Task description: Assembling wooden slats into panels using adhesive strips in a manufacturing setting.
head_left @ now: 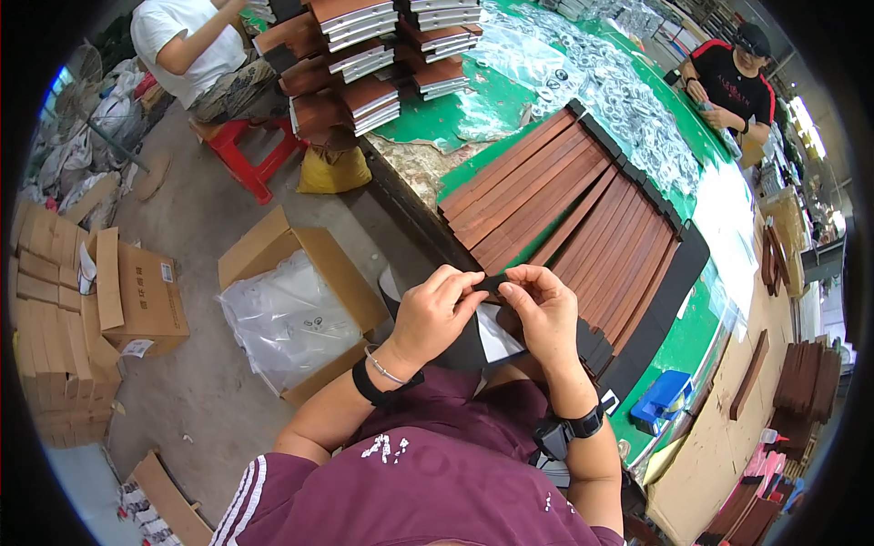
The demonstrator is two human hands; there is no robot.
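Left hand (444,308) and right hand (544,314), both pinched on one black piece (491,285); brown strips (626,246), far ends seemingly capped, near ends mostly bare.

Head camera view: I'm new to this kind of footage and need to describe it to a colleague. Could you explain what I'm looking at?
There is no robot here. A wide fisheye camera on a person's head looks down, so straight edges bend toward the rim. The maroon shirt at the bottom is the wearer's own.

The left hand and right hand meet fingertip to fingertip at a small dark piece, too small to identify.

Just beyond, brown strips lie fanned out on a green table, with a blue dispenser to the right. An open cardboard box holding clear plastic stands on the floor at left. Two other people are nearby.
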